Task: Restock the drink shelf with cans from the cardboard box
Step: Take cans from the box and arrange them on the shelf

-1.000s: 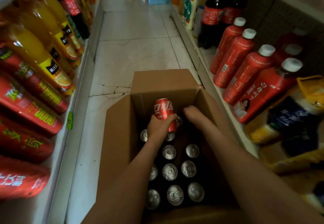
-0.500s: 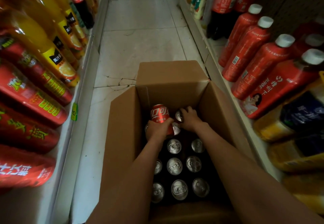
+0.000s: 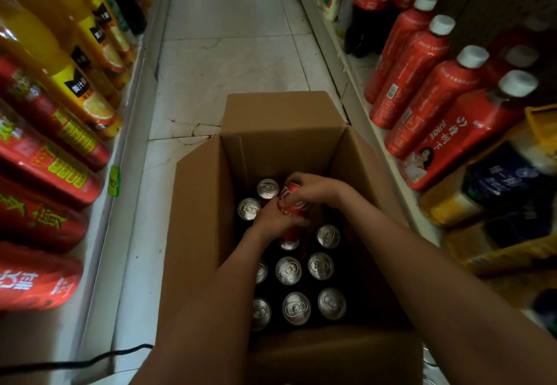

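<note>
While both arms reached into the cardboard box, the left hand and right hand were curled round a red can held between them, just above the standing cans. A straight upward lift, clear of its neighbours beneath the hands, looked wisest.

Right hand has moved left off the silver can tops and now grips the red can from above. Left hand has lowered the can deeper into the box.
</note>
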Available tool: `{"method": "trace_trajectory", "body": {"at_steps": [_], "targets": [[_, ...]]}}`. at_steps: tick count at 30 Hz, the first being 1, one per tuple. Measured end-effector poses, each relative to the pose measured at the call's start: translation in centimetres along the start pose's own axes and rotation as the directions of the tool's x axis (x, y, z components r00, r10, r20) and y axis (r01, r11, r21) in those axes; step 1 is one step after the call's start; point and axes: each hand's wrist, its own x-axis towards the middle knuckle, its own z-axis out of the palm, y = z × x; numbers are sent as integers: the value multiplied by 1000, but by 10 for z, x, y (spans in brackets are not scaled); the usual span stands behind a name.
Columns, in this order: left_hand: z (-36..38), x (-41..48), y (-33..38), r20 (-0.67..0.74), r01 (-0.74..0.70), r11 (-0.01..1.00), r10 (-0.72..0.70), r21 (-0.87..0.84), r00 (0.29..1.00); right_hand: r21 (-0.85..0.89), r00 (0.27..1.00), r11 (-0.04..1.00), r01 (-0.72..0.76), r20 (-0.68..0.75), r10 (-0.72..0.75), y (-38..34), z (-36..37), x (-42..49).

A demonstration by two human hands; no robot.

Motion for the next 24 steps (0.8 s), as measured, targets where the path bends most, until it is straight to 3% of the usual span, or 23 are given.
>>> {"method": "trace_trajectory", "body": {"at_steps": [4,7,10,12,18,24], "targets": [[11,27,-20,30,19,999,-20,30,999,-83,991,996,35,-125,-46,2,-11,-11],[5,-7,2,3,13,946,-14,324,1000,-235,960,971,39,-261,-102,5,-16,-17],[0,-34,16,40,12,718,-56,696,998,-351,931,936,-13,-347,-117,13,-12,-21],[-3,-39,15,28,22,577,-77,816,997,-432,924,900,-51,-363,-122,20,-3,-21],[-5,-41,-7,90,-33,289,-185,957,979,-518,948,844,-142,-317,-35,40,26,-9],[-5,-50,-11,133,-127,40,-250,991,959,-688,945,704,-178,-318,-72,49,36,5]]}}
